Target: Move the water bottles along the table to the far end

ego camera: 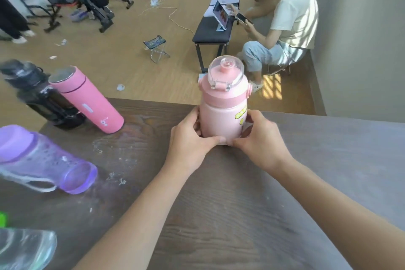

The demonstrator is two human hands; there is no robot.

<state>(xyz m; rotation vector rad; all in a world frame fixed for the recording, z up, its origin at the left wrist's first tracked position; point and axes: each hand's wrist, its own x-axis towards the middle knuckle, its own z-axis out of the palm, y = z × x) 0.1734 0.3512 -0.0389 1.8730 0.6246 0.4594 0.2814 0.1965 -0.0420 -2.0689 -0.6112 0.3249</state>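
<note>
A pale pink bottle (221, 114) with a clear domed lid and yellow stickers stands upright near the far edge of the dark wooden table (230, 204). My left hand (192, 138) and my right hand (260, 138) clasp its base from both sides, thumbs meeting in front. At the far left corner stand a black bottle (37, 94) and a pink steel flask (87, 101), side by side. Nearer on the left is a purple transparent bottle (43, 160). A clear bottle (24, 247) with a green part shows at the bottom left edge.
Beyond the table's far edge is a wooden floor with a small folding stool (156, 47), a black bench (212, 28) holding a tablet, and a seated person (285, 28) with a phone. Exercise machines (72, 0) line the back left. A grey wall runs on the right.
</note>
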